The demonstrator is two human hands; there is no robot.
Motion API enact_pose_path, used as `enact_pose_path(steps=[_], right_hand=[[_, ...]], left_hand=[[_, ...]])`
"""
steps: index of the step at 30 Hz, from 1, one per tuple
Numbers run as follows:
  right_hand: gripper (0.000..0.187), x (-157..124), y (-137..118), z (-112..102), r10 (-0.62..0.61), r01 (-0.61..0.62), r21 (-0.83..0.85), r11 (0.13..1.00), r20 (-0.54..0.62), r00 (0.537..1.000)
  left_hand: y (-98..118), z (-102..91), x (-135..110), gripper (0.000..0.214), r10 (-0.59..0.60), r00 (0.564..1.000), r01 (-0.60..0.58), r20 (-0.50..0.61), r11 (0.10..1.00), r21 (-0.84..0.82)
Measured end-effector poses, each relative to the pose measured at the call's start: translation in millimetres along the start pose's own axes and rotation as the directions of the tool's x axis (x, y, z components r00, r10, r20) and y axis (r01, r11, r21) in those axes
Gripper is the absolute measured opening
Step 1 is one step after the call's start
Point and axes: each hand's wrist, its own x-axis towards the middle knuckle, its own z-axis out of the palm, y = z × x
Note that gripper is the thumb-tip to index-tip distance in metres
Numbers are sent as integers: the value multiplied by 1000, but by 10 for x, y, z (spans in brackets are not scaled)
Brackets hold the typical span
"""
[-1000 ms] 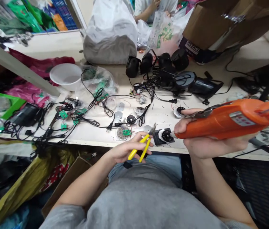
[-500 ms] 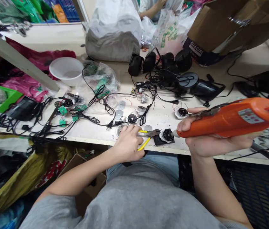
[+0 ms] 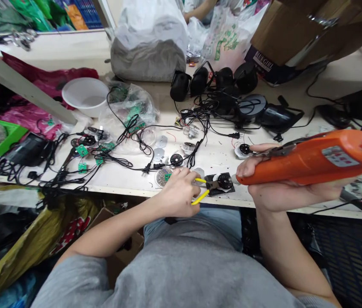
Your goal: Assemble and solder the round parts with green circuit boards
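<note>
My left hand (image 3: 181, 192) is closed on a pair of yellow-handled pliers (image 3: 204, 196), whose jaws reach the near side of a round black-and-white motor part (image 3: 224, 181). That part sits on a dark block (image 3: 212, 188) near the bench's front edge. My right hand (image 3: 273, 192) is wrapped round an orange electric screwdriver (image 3: 302, 160), its tip against or very close to the part's right side. Another round motor part (image 3: 243, 149) lies just beyond the right fingers. Beside my left hand is a round dish of small metal screws (image 3: 160, 176), partly hidden by the fingers.
Tangled black cords (image 3: 204, 105) and black housings (image 3: 251, 107) cover the back of the bench. Left stand a white bowl (image 3: 86, 105), green circuit boards (image 3: 82, 150) and a green tray (image 3: 16, 139). A cardboard box (image 3: 296, 38) is at back right; a person's arm (image 3: 200, 12) shows behind.
My left hand has moved slightly right with the pliers, bringing their jaws from a gap to the motor part. The right hand and electric screwdriver stay nearly in place.
</note>
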Motion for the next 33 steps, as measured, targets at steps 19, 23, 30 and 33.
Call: enact_pose_path(steps=[19, 23, 30, 33], right_hand=[[83, -95, -17, -2, -63, 64, -29, 998, 39, 997], [87, -92, 2, 1, -114, 114, 2, 994, 46, 992], [82, -87, -13, -47, -78, 75, 37, 996, 76, 994], [81, -88, -27, -6, -55, 53, 20, 998, 100, 993]], left_hand=[[121, 24, 66, 40, -11, 1000, 12, -21, 1000, 25], [106, 92, 89, 67, -40, 998, 40, -52, 999, 2], [109, 213, 89, 69, -6, 1000, 7, -8, 983, 182], [158, 221, 89, 69, -34, 999, 31, 5, 953, 302]])
